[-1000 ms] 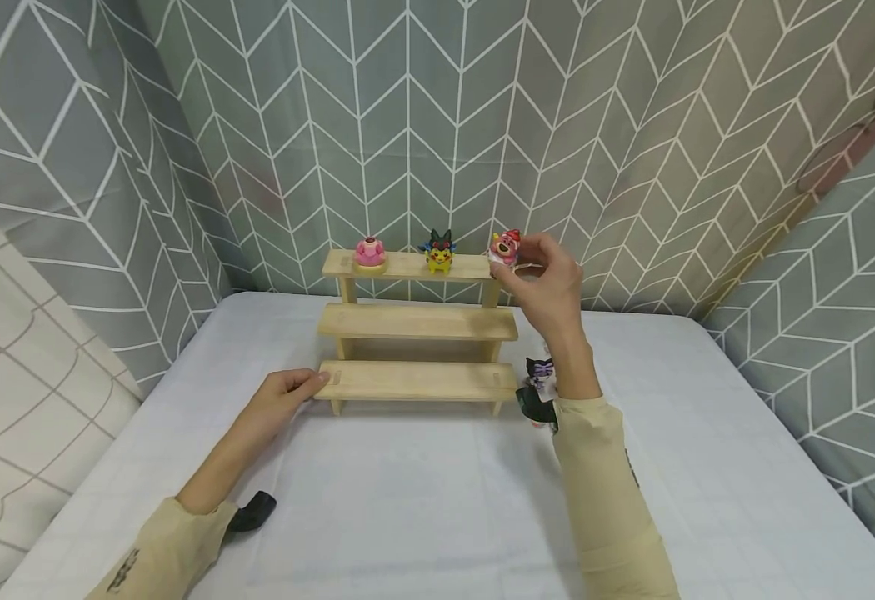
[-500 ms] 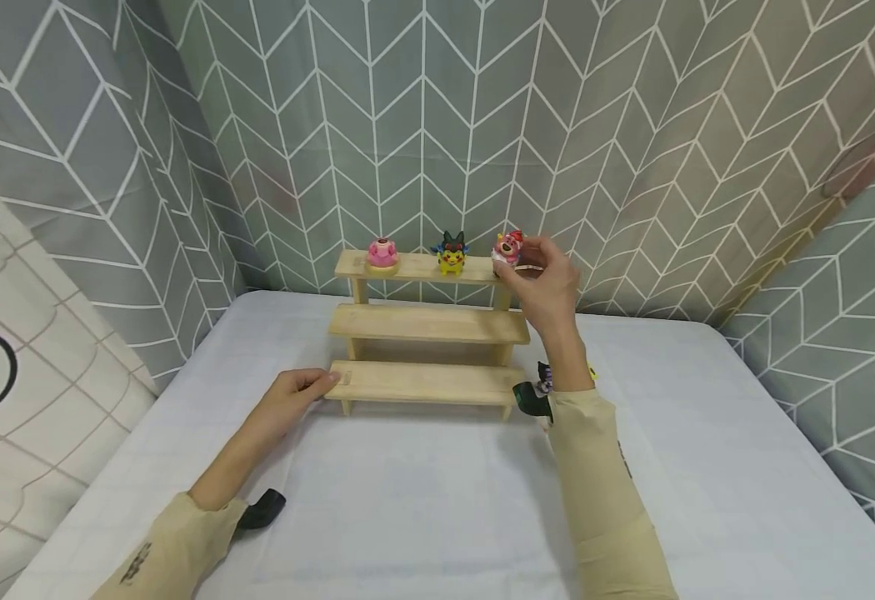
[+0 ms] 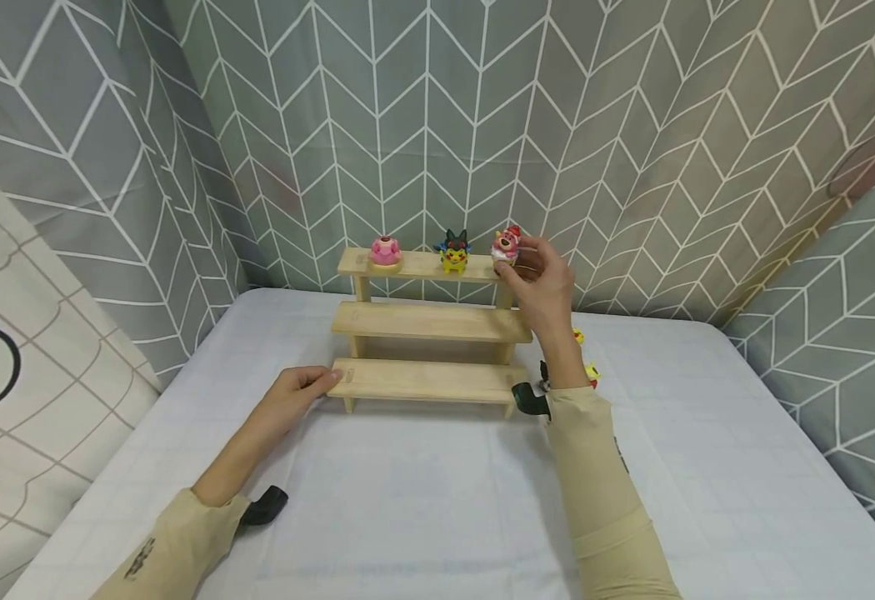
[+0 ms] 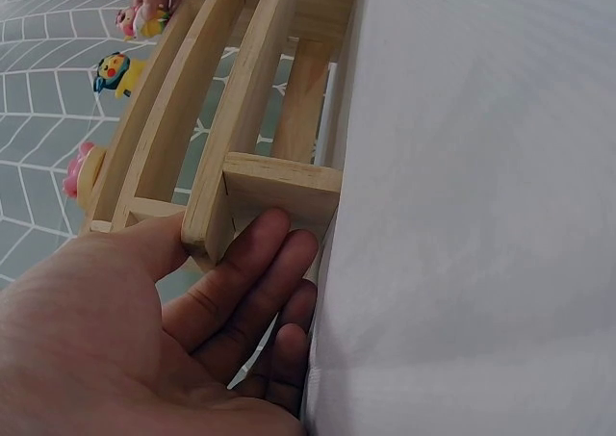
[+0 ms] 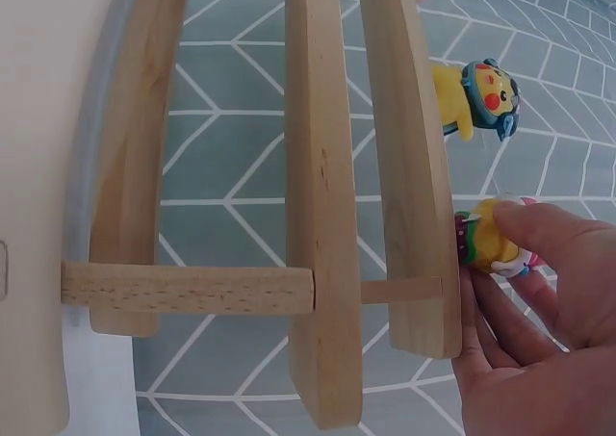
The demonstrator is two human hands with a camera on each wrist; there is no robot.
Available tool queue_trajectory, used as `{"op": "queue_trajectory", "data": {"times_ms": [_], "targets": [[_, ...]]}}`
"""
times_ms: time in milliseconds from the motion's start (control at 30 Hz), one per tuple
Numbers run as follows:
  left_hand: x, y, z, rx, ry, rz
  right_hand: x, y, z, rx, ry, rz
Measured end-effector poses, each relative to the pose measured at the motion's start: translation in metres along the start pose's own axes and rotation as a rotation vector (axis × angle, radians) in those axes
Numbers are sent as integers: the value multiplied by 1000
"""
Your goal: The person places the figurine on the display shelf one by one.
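Observation:
At the right end of the top step of a three-step wooden display stand (image 3: 432, 321), my right hand (image 3: 546, 283) pinches a pink bear figurine (image 3: 506, 243) with a red top. In the right wrist view the figurine's base (image 5: 466, 239) meets the step's surface, thumb on one side. My left hand (image 3: 298, 396) grips the left end of the lowest step, thumb above and fingers (image 4: 260, 253) underneath. A yellow figurine (image 3: 454, 252) in a dark eared hood stands mid-step. A pink figurine (image 3: 385, 253) on a round yellowish base stands at the left end.
Beside the stand, partly behind my right forearm, several small figurines lie on the white-covered table (image 3: 407, 500), among them a yellow one (image 3: 592, 373). A patterned grey curtain (image 3: 422, 125) hangs close behind the stand.
The view has shifted, so the stand appears slightly further right. My right hand keeps hold of the bear figurine, which now looks more upright. The left hand keeps its grip on the stand.

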State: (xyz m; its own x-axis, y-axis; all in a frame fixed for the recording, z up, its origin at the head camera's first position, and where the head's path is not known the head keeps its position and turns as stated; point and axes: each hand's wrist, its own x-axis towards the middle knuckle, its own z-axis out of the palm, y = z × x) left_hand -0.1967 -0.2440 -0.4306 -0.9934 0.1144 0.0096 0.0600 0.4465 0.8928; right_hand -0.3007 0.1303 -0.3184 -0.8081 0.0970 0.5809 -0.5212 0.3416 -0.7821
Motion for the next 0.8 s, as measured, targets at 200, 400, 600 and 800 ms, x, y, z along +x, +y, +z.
{"op": "queue_trajectory", "data": {"times_ms": [200, 400, 600, 800], "targets": [[-1, 0, 1, -13, 0, 5, -1, -1, -2, 11, -11, 11], [-1, 2, 2, -24, 5, 14, 0, -5, -5, 18, -27, 54], [0, 2, 2, -15, 0, 18, -2, -5, -16, 6, -53, 56], [-2, 3, 0, 5, -1, 8, -5, -1, -30, -9, -67, 24]]}}
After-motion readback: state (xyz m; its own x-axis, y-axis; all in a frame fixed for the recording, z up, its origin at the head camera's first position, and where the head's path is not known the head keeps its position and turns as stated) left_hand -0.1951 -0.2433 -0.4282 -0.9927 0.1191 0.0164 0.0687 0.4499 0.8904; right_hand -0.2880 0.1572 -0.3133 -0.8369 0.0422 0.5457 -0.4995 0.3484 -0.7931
